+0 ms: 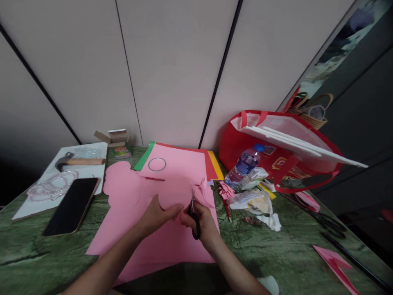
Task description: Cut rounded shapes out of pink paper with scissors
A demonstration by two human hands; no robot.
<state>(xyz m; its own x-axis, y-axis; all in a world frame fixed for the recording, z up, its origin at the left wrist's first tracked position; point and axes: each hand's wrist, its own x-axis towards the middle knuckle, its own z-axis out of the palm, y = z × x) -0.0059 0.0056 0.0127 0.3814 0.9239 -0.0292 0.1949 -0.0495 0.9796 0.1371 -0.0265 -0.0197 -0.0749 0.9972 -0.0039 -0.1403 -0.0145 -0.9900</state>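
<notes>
My right hand is closed round the black handles of a pair of scissors, whose blades point away from me. Between thumb and fingers, my left hand pinches a piece of pink paper with a rounded edge. The blades lie along that paper's right side, where a loose pink strip curls off. Under both hands spread larger pink sheets. Left of them rests a stack of rounded pink cut-outs. A thin dark ring and a red pencil lie on the pink sheet behind.
On the left are a phone, a hammer, a beaded string and a small box. To the right stand a water bottle and a red bag. Wrappers and another pair of scissors lie nearby.
</notes>
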